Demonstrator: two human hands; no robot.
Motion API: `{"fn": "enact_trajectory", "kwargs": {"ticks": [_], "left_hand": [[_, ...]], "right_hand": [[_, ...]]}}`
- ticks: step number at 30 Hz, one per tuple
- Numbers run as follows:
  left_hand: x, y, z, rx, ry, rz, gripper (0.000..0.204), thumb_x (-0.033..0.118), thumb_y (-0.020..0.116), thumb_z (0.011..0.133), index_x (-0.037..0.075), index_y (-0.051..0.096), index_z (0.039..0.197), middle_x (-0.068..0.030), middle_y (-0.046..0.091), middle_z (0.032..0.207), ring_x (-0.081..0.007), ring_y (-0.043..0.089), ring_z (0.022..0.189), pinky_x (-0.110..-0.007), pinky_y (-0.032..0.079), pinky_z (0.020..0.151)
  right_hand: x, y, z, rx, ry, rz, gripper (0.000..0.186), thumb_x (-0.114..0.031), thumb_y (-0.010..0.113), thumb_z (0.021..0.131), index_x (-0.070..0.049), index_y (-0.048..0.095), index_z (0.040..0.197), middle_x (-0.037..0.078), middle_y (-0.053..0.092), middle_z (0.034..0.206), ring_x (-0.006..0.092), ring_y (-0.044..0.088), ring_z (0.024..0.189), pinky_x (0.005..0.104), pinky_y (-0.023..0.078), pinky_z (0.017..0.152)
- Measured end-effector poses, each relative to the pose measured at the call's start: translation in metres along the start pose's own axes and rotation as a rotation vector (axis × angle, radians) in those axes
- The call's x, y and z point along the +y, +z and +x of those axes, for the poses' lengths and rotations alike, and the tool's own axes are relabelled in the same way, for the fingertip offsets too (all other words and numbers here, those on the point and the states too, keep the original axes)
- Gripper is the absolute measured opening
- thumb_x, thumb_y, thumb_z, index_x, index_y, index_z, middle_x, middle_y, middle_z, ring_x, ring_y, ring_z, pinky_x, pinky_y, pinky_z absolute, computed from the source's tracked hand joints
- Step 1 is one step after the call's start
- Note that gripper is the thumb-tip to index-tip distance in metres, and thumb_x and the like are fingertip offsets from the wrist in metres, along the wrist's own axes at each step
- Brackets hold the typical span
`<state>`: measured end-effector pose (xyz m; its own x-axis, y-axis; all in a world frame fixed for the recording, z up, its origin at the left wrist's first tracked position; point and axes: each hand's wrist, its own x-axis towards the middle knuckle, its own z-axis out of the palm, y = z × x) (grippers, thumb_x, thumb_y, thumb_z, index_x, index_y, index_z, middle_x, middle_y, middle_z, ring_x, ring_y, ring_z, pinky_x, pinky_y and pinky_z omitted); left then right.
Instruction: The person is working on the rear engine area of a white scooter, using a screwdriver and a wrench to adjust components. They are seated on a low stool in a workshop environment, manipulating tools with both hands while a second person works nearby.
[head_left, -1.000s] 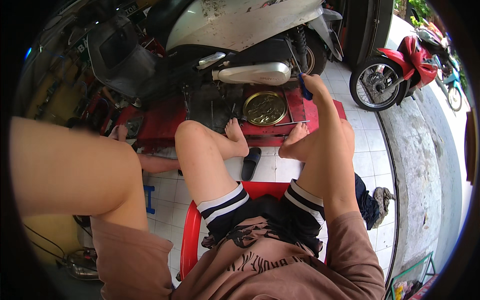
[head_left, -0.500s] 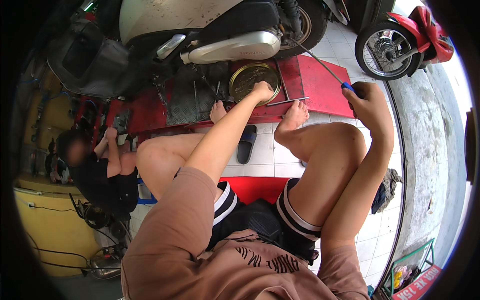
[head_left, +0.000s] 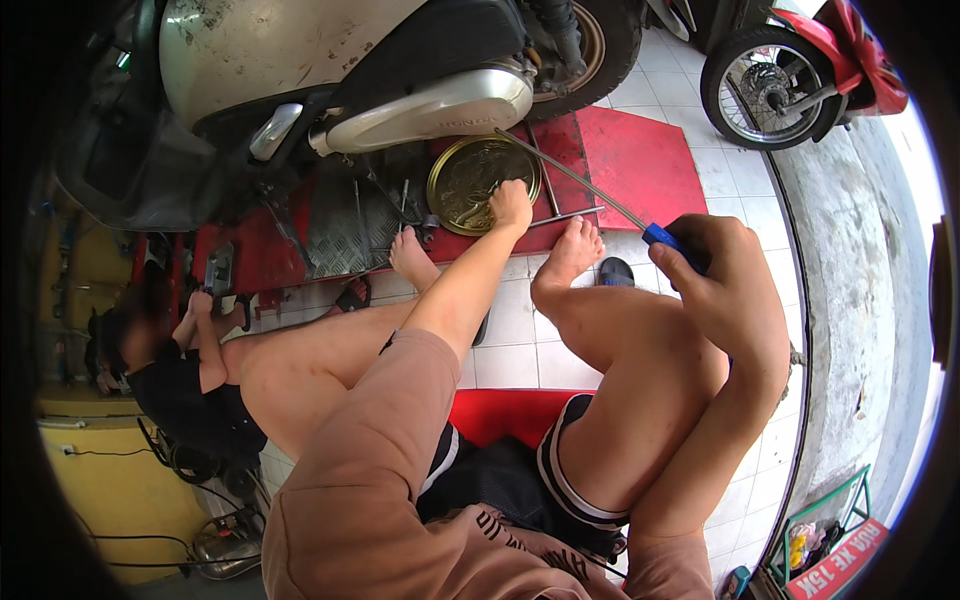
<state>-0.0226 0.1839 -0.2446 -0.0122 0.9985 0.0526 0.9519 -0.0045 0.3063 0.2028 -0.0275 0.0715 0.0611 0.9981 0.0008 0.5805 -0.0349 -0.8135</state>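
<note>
My right hand (head_left: 728,280) is closed around the blue handle of a long screwdriver (head_left: 605,195). Its thin metal shaft slants up to the left, and its tip appears over the far right rim of a round gold tray (head_left: 430,190). Small parts seem to lie inside the tray, too indistinct to name. My left hand (head_left: 512,205) is at the tray's right side with fingers curled together and pointing in; whatever they pinch is hidden. Beyond the tray stands a scooter (head_left: 430,110) with a silver engine cover, its rear wheel (head_left: 600,60) to the right.
The tray rests on a red platform (head_left: 640,160) beside a metal T-shaped bar (head_left: 570,216) and several tools on a checkered plate (head_left: 340,225). A person in black (head_left: 190,400) crouches at left. A red motorbike (head_left: 790,85) stands at far right. A sandal (head_left: 615,272) lies near my foot.
My right hand has drawn back toward me, and the screwdriver tip has shifted from beside the rear wheel to above the tray's edge. My left hand stays at the tray. The view has shifted.
</note>
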Motion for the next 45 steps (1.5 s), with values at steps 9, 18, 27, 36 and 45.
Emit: {"fn": "enact_trajectory", "kwargs": {"ticks": [9,18,27,36,45], "left_hand": [[0.046,-0.101,-0.029,-0.001,-0.323,-1.850,0.014,0.005,0.054,0.093,0.004,0.052,0.107,-0.0105,0.065,0.100,-0.0187,0.067,0.090,-0.026,0.055,0.069],[0.043,-0.205,-0.053,0.133,-0.154,-2.020,0.015,0.010,0.054,0.094,0.003,0.054,0.107,-0.0100,0.063,0.102,-0.0183,0.065,0.093,-0.027,0.057,0.073],[0.051,-0.234,-0.071,0.277,-0.110,-1.907,0.016,0.010,0.051,0.095,-0.002,0.053,0.106,-0.0111,0.061,0.100,-0.0201,0.062,0.096,-0.027,0.056,0.080],[0.043,-0.232,-0.064,0.369,-0.098,-1.940,0.022,0.012,0.051,0.095,-0.005,0.051,0.107,-0.0130,0.061,0.102,-0.0170,0.062,0.091,-0.023,0.056,0.080],[0.036,-0.221,-0.049,0.457,-0.126,-1.936,0.021,0.015,0.050,0.096,-0.003,0.049,0.105,-0.0122,0.062,0.100,-0.0141,0.062,0.086,-0.021,0.055,0.077]], "right_hand": [[0.000,-0.003,-0.004,0.013,-0.024,-0.074,0.020,-0.010,0.065,0.074,0.009,0.064,0.078,0.023,0.060,0.065,0.0334,0.062,0.059,0.0363,0.048,0.059],[-0.019,0.004,-0.010,-0.015,-0.078,-0.042,0.021,-0.011,0.066,0.072,0.009,0.065,0.080,0.024,0.061,0.066,0.0355,0.062,0.061,0.0368,0.049,0.060],[-0.012,0.010,-0.012,0.043,-0.132,-0.005,0.022,-0.013,0.067,0.072,0.007,0.065,0.083,0.023,0.061,0.072,0.0376,0.061,0.071,0.0406,0.048,0.067],[-0.011,0.026,-0.028,0.269,-0.251,-0.054,0.021,-0.011,0.069,0.073,0.003,0.060,0.086,0.019,0.059,0.080,0.0344,0.057,0.077,0.0396,0.047,0.071],[-0.007,0.030,-0.023,0.339,-0.314,-0.081,0.015,-0.009,0.067,0.073,0.002,0.059,0.080,0.018,0.061,0.077,0.0345,0.060,0.069,0.0399,0.049,0.064]]}}
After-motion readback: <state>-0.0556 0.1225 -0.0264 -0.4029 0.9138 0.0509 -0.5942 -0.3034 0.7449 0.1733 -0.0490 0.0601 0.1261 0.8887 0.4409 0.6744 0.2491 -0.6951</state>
